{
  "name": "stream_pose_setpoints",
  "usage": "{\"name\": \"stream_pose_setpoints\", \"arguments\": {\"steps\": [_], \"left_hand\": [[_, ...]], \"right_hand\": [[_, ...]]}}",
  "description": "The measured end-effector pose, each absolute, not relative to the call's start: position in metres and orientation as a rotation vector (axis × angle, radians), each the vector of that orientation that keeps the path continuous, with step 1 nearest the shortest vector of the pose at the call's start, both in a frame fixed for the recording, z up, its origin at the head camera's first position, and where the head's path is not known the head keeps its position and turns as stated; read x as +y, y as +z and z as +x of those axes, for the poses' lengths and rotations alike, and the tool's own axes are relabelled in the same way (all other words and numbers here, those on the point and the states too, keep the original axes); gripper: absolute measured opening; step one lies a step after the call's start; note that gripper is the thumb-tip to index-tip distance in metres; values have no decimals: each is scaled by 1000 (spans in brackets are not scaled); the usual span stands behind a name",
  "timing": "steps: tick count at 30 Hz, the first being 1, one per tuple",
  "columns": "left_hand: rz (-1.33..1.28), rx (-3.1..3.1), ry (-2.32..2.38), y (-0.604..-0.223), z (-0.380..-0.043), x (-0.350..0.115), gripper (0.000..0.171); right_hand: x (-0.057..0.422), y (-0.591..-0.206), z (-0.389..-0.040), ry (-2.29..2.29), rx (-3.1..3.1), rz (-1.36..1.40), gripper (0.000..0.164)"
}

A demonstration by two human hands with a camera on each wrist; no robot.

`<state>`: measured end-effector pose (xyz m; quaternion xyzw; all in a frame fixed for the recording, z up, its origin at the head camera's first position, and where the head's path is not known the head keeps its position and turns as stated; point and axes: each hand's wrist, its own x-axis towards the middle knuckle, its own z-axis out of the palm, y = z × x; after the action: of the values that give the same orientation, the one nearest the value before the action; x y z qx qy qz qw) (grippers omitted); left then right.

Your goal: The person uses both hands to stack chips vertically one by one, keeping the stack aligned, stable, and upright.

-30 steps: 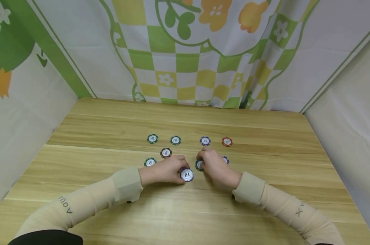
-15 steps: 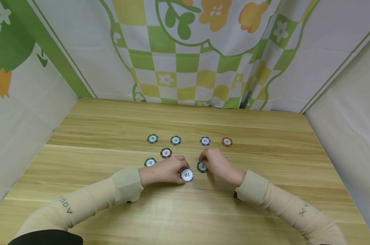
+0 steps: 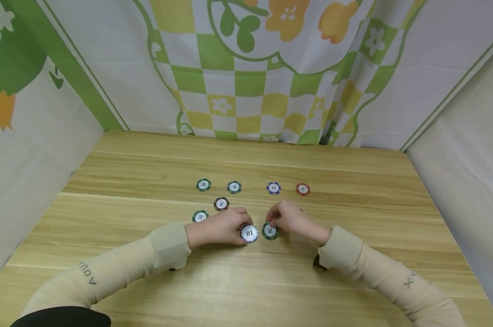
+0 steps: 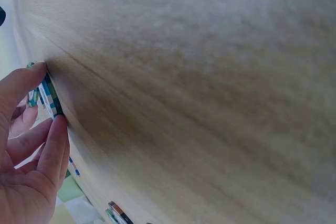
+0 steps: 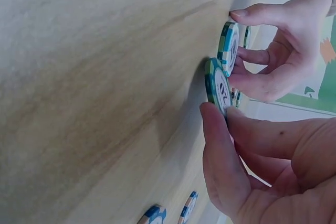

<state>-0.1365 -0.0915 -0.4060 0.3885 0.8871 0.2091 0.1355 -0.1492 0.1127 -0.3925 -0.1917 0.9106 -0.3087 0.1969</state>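
In the head view my left hand (image 3: 222, 226) grips a small stack of poker chips, thumb on the near side and fingers on the far side. The blue poker chip (image 3: 249, 233) on top reads 10; a green layer (image 4: 54, 100) shows under it in the left wrist view. Just to the right, my right hand (image 3: 293, 220) pinches a green poker chip (image 3: 270, 231) marked 20 between thumb and finger. Seen from the right wrist, this green chip (image 5: 216, 83) is tilted, its edge close against the stack (image 5: 229, 48) in the left hand.
Across the back lie two green chips (image 3: 203, 185), a blue chip (image 3: 273, 188) and a red chip (image 3: 303, 189). Beyond the left hand are a dark brown chip (image 3: 221, 204) and another green chip (image 3: 200, 216). Curtains hang behind the wooden table (image 3: 246, 159).
My right hand has drawn the green chip slightly nearer and to the right, so it now lies beside the stack. My left hand and its stack have stayed in place.
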Motion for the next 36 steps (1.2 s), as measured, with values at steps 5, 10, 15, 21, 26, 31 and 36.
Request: {"name": "stream_pose_setpoints", "arguments": {"steps": [5, 10, 15, 21, 26, 31, 36], "left_hand": [[1136, 2571, 611, -406, -137, -92, 39], [1132, 2578, 604, -406, -137, -92, 39], [1137, 2576, 612, -405, -136, -91, 38], [1162, 2582, 619, -405, -137, -92, 37], [1159, 2586, 615, -404, -136, -91, 37], [1154, 2588, 610, -404, -137, -92, 38], [1149, 2580, 618, -405, -137, -92, 38]], "right_hand": [[111, -390, -147, -977, 2406, -422, 7], [106, -392, -146, -1082, 2276, -297, 9], [102, -394, -145, -1151, 2211, -238, 10], [98, -398, -143, -1214, 2180, -195, 12], [94, -400, -141, -1252, 2153, -152, 14], [91, -402, -140, -1287, 2145, -169, 16], [89, -404, -138, -1301, 2152, -214, 17]]}}
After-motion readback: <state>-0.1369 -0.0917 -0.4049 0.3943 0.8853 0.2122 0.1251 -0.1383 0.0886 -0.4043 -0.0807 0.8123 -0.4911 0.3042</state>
